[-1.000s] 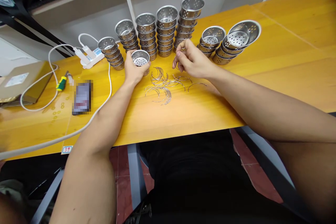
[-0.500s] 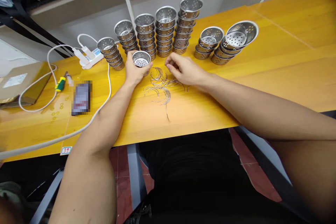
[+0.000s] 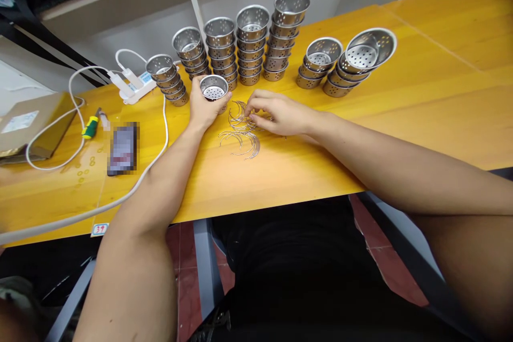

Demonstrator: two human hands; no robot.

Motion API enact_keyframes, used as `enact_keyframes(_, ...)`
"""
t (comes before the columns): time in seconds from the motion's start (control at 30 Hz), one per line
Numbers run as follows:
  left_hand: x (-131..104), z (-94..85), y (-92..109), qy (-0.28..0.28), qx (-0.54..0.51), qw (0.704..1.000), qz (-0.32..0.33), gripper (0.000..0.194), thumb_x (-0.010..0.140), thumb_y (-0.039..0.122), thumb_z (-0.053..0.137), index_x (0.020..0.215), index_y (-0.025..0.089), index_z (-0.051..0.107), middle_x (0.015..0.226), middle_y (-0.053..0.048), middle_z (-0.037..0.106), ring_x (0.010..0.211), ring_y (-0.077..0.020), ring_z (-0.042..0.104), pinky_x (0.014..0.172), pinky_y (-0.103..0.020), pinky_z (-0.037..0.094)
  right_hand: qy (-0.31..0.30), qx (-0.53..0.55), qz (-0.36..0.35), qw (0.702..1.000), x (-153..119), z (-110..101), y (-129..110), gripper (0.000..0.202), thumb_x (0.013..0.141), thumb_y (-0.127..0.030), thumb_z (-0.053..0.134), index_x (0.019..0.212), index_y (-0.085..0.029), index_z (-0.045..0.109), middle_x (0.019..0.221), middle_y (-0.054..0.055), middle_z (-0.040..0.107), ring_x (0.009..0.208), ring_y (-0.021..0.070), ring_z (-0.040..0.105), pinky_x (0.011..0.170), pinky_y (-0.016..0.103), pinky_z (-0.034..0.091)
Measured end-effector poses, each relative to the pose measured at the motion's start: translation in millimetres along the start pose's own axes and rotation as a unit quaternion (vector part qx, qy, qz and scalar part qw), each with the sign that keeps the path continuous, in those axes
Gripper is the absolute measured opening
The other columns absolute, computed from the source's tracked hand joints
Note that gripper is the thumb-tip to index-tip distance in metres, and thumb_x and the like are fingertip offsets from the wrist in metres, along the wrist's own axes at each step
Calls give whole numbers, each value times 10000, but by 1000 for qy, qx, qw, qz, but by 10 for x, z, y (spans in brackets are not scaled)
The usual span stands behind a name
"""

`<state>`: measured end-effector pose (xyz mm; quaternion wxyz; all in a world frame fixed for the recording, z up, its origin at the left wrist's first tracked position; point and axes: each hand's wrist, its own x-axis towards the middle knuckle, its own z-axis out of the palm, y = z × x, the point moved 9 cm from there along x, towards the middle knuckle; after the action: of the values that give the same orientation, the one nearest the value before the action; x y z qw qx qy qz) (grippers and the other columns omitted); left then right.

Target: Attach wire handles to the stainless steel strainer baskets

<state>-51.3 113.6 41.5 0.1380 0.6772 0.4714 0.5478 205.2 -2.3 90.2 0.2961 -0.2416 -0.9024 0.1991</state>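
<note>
My left hand (image 3: 203, 107) is wrapped around a small steel cup with holes in its base (image 3: 214, 91), its open top facing up. To the right, my right hand (image 3: 276, 112) is bent over a loose pile of thin curved metal wires (image 3: 240, 125). Its thumb and index finger come together in a pinch at the wires. Whether a wire is between those fingertips is hidden. Part of the pile lies under the hand; other wires (image 3: 252, 147) spread on the table in front of it.
Stacks of perforated steel cups (image 3: 251, 45) stand behind my hands, with shorter stacks (image 3: 347, 77) to the right. On the left are a power strip (image 3: 138, 88), a white cable (image 3: 166, 128), a screwdriver (image 3: 91, 125), a phone (image 3: 123, 149) and a cardboard box (image 3: 36, 123).
My right hand has moved left and down onto the wires. A single wire seen near the table's front is no longer visible there. My left hand keeps holding the cup.
</note>
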Motion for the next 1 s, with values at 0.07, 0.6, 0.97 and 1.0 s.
enact_keyframes(0.07,7,8,-15,-4,-1,1000,-9,995,679,632,1203,1376,283,584,1357,-78,811,1344,-357,843,1337,-647,669,0,-5,0,1000,-3,-3,18,265,1184,-369,627,1276,-245,842,1327,163,791,1219,377,788,1144,571,651)
enact_keyframes(0.6,33,-36,85,2,6,1000,-2,884,723,470,1174,1371,292,598,1356,-70,814,1332,-339,834,1359,-629,658,-31,-20,4,999,-9,53,105,310,1171,-377,650,1328,-261,891,1412,187,810,1385,430,759,1270,674,619)
enact_keyframes(0.97,32,-4,172,-12,-15,1000,-4,879,797,725,1126,1388,308,626,1338,-70,801,1451,-370,812,1397,-667,631,-25,-27,15,999,-8,2,143,305,1159,-366,644,1308,-275,894,1399,185,834,1367,440,770,1251,696,632)
enact_keyframes(1.0,36,-7,175,-11,-19,1000,-7,888,788,736,1127,1381,309,623,1336,-71,801,1446,-371,813,1395,-667,632,-24,-29,17,999,-8,0,149,306,1159,-369,642,1304,-274,894,1396,186,838,1359,442,774,1247,698,634)
